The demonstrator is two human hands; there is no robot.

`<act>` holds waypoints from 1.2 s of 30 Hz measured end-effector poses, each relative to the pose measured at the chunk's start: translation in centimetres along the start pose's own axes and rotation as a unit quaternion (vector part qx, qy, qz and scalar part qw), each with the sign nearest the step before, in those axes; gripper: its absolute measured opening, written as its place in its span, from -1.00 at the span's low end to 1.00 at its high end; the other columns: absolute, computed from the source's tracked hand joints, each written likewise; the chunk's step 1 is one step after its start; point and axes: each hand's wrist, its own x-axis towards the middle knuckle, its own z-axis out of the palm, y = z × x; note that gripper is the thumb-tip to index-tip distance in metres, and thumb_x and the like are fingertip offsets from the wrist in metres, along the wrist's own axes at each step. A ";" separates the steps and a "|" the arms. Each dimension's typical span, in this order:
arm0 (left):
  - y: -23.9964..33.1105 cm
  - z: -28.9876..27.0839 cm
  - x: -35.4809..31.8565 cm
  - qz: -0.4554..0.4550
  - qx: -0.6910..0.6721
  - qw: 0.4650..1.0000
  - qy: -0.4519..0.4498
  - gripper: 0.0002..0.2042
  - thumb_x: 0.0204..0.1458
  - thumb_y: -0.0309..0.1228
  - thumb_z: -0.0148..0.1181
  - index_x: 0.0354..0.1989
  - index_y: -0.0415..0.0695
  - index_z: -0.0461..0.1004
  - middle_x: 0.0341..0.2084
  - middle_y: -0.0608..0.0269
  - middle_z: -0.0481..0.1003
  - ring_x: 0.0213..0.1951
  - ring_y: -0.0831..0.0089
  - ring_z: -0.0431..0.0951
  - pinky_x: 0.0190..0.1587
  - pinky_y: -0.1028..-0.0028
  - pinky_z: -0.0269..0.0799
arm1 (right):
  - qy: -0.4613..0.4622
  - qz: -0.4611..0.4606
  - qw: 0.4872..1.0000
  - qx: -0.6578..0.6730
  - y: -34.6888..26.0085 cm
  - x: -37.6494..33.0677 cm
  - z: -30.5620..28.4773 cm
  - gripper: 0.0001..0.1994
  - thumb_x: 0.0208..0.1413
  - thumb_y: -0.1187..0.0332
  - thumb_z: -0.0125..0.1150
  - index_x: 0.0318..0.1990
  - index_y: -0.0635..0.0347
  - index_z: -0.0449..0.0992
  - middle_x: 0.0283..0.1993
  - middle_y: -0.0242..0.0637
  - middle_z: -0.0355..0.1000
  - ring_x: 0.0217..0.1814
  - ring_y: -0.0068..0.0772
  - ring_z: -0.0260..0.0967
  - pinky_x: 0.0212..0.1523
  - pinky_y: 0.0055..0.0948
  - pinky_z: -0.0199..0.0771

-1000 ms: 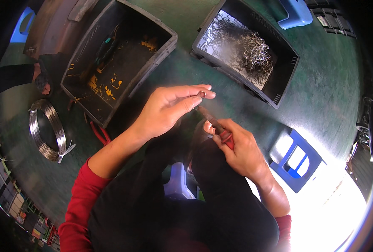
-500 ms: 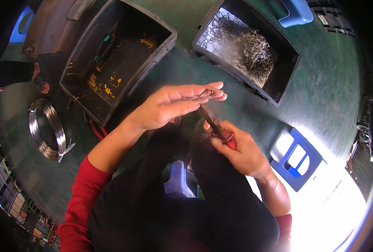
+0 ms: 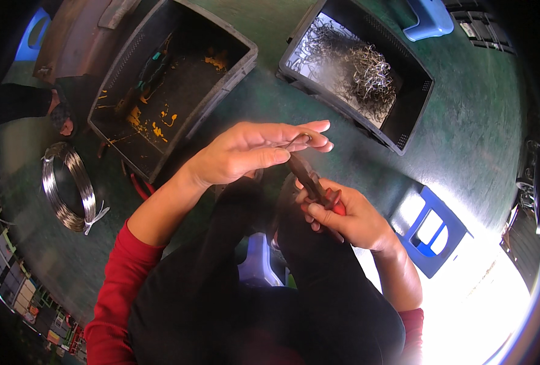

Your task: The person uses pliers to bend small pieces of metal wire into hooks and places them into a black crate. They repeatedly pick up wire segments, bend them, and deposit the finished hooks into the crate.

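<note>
Between the thumb and fingers of my left hand (image 3: 252,153) is a small bent wire hook (image 3: 299,139), its curved end showing over the fingers. My right hand (image 3: 350,219) is closed round the red handles of a pair of pliers (image 3: 308,178). The dark jaws point up and to the left, just below my left thumb tip, close to the hook. Whether the jaws touch the wire I cannot tell. Part of the hook is hidden by my thumb.
A black crate (image 3: 417,115) at the far right holds many wire hooks (image 3: 370,76). Another black crate (image 3: 221,85), stained yellow, stands at the far left. A wire coil (image 3: 69,187) lies left. Blue stools (image 3: 431,231) stand around. Another person's hand (image 3: 61,115) shows at the left.
My right hand and the pliers have shifted very slightly to the right. The left hand still keeps the hook, its fingers slightly moved.
</note>
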 end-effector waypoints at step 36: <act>-0.2 0.3 0.4 0.180 0.656 0.692 0.243 -0.82 -0.17 -0.60 0.40 -0.39 -0.15 0.53 -0.42 0.24 0.57 -0.34 0.26 0.58 -0.23 0.36 0.40 | 0.123 -0.009 0.989 -0.078 0.4 0.0 -0.1 -0.59 0.27 0.28 0.14 0.20 0.27 0.33 -0.06 -0.15 0.50 0.04 -0.29 0.48 0.07 -0.36 0.41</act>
